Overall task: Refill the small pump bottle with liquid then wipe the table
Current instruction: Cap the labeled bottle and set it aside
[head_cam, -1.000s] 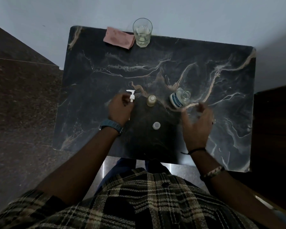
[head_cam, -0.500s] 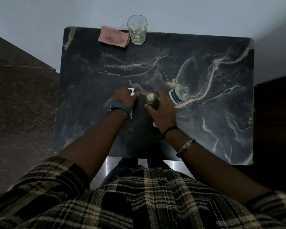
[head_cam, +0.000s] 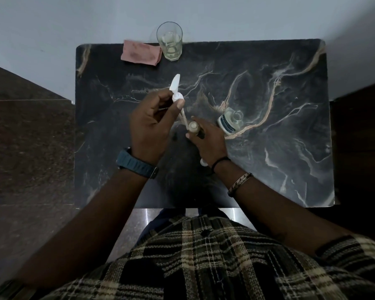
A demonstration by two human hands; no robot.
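I steady the small pump bottle point(head_cam: 193, 129) near the counter point(head_cam: 268, 169) centre in my curled right hand point(head_cam: 210, 144) while my left hand point(head_cam: 152, 124) pinches the light, rigid pump head point(head_cam: 178, 97) at its collar, dip tube entering the likely tippy bottle's neck.

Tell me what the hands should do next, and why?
Probably lower the pump straight down. The left hand holds it tilted, its tube tip at the mouth of the small bottle, which the right hand steadies on the table. The pump isn't seated yet.
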